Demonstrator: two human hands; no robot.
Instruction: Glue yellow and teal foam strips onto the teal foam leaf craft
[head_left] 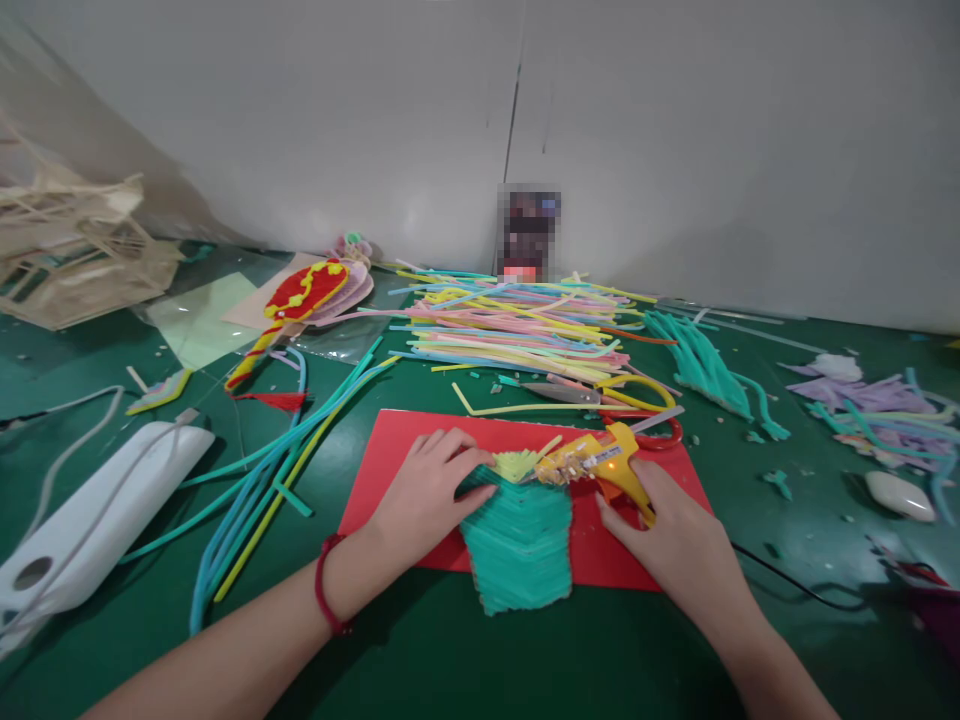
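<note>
A flat teal panel [519, 545] of chenille stems laid in a V pattern lies on a red sheet [615, 560], its lower end past the sheet's edge. Short pale yellow stems [516, 463] form its top. My left hand [431, 490] is at the panel's upper left corner, thumb and fingers closed on the edge by the yellow stems. In my right hand [667, 520] is a yellow hot glue gun [600, 462], held by its handle. Its nozzle points left at the yellow stems, and a glue stick sticks out behind. The nozzle tip's contact is unclear.
Loose coloured chenille stems [517, 325] lie in a pile behind the sheet. Scissors [562, 393] with red and yellow handles rest just behind the glue gun. A white power strip [112, 510] is at left, a red and yellow fan-shaped craft [307, 290] beyond it. A phone [531, 230] leans on the wall.
</note>
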